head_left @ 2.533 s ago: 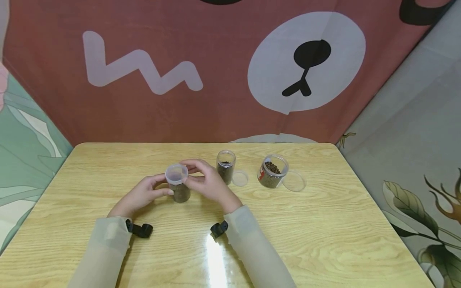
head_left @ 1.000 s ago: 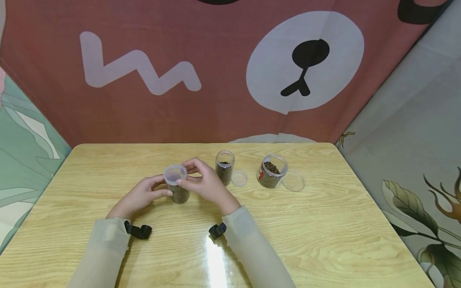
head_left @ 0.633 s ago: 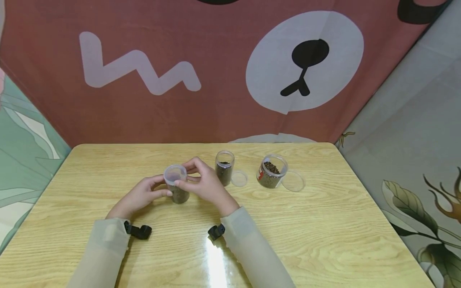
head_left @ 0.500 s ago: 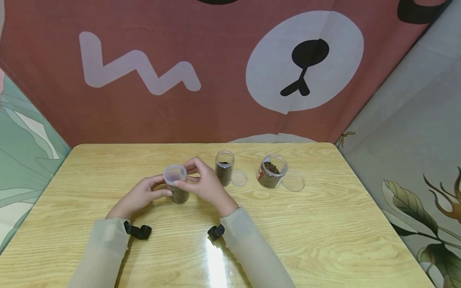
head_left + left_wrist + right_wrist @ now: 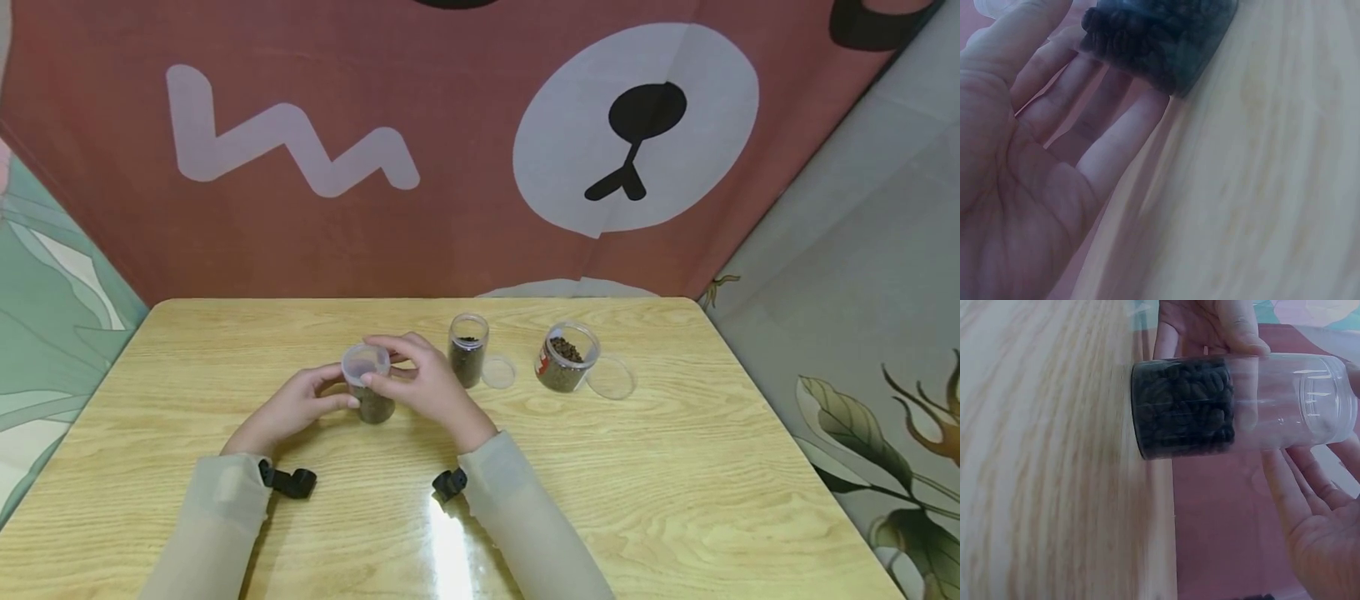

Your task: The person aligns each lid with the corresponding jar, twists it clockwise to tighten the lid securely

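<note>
A clear screw-top jar (image 5: 375, 407), about half full of dark coffee beans, stands upright on the table with a translucent lid (image 5: 365, 360) on its mouth. My left hand (image 5: 303, 398) holds the jar's body from the left, thumb in front and fingers behind. On the right, my right hand (image 5: 427, 379) grips the lid between thumb and fingers. Seen from the right wrist, the beans (image 5: 1185, 406) fill the bottom part of the jar and the upper part is bare. Only the jar's bean-filled base shows in the left wrist view, by the left fingertips (image 5: 1147, 109).
Right of my hands stands a narrow uncapped jar (image 5: 468, 362) of dark contents, its small lid (image 5: 498, 372) lying beside it. Further right is a wider uncapped jar (image 5: 561, 371) of brown bits, next to its round lid (image 5: 612, 377). All rest on the wooden table (image 5: 675, 483).
The right hand's fingers have shifted around the lid, the index finger now reaching further left over its far rim. The left hand and the jar stay nearly in place.
</note>
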Demonstrator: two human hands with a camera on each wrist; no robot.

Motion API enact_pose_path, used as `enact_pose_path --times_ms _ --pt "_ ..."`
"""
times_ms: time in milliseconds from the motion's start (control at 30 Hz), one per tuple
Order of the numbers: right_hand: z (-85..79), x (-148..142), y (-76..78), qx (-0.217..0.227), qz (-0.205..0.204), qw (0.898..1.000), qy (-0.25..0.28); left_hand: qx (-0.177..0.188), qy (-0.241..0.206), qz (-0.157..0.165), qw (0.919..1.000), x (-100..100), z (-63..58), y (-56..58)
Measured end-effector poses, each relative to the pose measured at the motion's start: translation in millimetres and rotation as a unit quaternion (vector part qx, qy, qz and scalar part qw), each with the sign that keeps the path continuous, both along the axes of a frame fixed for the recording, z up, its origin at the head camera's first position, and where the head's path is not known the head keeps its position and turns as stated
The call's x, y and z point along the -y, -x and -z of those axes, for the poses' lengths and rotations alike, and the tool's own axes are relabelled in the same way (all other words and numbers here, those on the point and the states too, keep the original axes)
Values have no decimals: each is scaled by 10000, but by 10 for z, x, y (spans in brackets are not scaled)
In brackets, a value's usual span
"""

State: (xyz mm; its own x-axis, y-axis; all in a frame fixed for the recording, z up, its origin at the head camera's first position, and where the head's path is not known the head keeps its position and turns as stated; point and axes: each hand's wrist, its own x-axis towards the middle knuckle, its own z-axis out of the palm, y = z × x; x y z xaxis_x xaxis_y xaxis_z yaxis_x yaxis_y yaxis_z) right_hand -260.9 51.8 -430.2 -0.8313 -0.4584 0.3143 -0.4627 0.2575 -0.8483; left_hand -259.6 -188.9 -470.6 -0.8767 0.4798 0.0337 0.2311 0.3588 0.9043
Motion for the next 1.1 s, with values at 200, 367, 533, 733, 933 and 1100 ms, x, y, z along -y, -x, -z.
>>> enact_pose_path --times_ms 200,367,533,733,933,1100 --pt "-46 16 -17 146 -16 9998 -100 0 -30 10 10000 -4 -5 3" --pt "-83 27 -25 333 -104 9993 -125 31 -79 45 10000 7 -6 1" --pt "-79 16 -12 459 -87 9988 -145 27 -92 68 9999 6 0 2" --pt "-44 26 -15 635 130 9979 68 57 -80 67 9999 -6 -1 16" --pt "-30 69 -32 612 390 9972 156 42 -91 99 9999 -6 -1 26" --pt "-13 122 -57 480 661 9966 94 0 -93 71 9999 -6 10 16"
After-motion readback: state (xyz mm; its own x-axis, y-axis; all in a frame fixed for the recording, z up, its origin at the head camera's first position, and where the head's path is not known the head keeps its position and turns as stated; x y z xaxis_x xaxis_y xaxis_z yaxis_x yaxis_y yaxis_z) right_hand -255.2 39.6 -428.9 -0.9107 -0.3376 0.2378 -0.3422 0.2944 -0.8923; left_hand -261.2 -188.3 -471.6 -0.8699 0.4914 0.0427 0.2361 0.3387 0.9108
